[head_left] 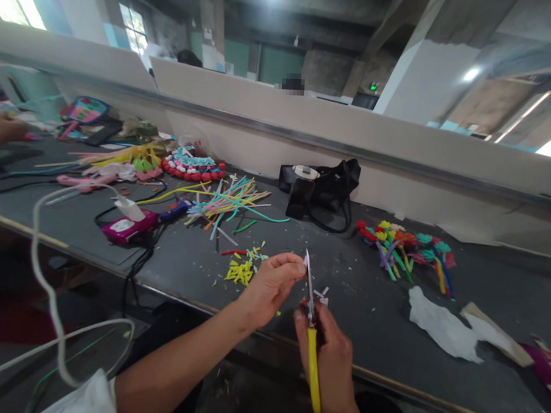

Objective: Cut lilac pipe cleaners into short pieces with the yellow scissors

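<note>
Left hand (272, 288): mine, thumb and fingertips pressed together, pinching a small pale piece (305, 262) beside the upper blade area of the scissors. Right hand (331, 349): mine, fingers closed about the scissors (313, 360), yellow-handled, blades pointing up and away from me.

Loose pale lilac clippings (321, 298): just beyond my right hand. Yellow clippings (240, 273): on the dark table (371, 320), just left of my left hand. Red strip (234, 252): beyond those. Heap of multicoloured strips (234, 198): farther off, ahead and left of my left hand. Black bag (333, 188): beyond both hands. Bunch of multicoloured fuzzy flowers (406, 244): ahead and right of my right hand. Crumpled white sheet (443, 328): well to its right. Magenta power strip (131, 226), white plug (129, 209) on top: well left of my left hand. Another person's hand (4, 129): far left.
</note>
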Motion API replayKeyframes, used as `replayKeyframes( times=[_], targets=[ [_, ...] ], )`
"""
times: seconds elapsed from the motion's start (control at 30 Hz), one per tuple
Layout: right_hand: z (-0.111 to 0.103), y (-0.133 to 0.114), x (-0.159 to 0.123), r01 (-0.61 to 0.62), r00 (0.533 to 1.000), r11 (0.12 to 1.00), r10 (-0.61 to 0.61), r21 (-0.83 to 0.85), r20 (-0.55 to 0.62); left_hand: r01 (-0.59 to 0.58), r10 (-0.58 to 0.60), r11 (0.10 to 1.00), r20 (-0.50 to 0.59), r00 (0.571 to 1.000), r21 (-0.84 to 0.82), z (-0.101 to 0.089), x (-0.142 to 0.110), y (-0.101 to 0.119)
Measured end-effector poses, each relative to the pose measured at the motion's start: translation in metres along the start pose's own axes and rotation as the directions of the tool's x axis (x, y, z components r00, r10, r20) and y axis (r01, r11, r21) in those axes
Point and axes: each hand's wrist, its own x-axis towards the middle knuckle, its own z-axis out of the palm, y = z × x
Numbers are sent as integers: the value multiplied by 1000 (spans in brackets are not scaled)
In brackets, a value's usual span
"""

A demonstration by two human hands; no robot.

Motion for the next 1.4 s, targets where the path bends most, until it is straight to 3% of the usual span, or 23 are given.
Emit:
replayKeyframes(
  times=[0.33, 0.53, 0.63, 0.7, 0.8, 0.9, 0.97, 1.03, 1.13, 1.2, 1.27, 1.4],
  targets=[
    [1, 1, 2, 24, 1000, 1000, -24, -3, -15, -8, 8, 1000, -21, 1000, 4, -1, 1, 0],
    [1, -1, 3, -37, 999, 999, 37, -8, 11, 4, -3, 999, -33, 999, 34, 1, 1, 1],
    [0, 0, 6, -75, 997, 997, 75, -5, 3, -24, 28, 991, -28, 999, 134, -2, 1, 1],
    [-2, 2, 9, -124, 992, 992, 124, 14, -35, -69, 76, 952, -11, 997, 298, -5, 2, 1],
    [-10, 3, 12, -233, 966, 967, 242, 99, -88, -177, 177, 742, 65, 982, 646, -7, 1, 1],
    [-18, 2, 15, -337, 922, 922, 364, 189, -132, -370, 294, 363, 271, 917, 855, -5, -1, 0],
    [-22, 1, 17, -364, 901, 901, 405, 238, -156, -472, 309, 125, 418, 855, 873, -4, -3, -4],
    [-23, 0, 19, -383, 886, 872, 440, 306, -147, -523, 267, -52, 516, 814, 851, -2, -6, -8],
    [-22, -4, 23, -428, 854, 800, 510, 420, -101, -558, 214, -183, 587, 781, 809, 0, -10, -13],
    [-21, -5, 25, -441, 837, 763, 540, 473, -90, -560, 214, -196, 593, 777, 805, 1, -12, -13],
    [-21, -6, 26, -435, 836, 753, 541, 493, -89, -536, 222, -131, 552, 804, 834, 1, -12, -12],
    [-25, -4, 26, -412, 858, 814, 497, 409, -125, -385, 129, 241, 364, 922, 891, -1, -10, -7]
  ],
)
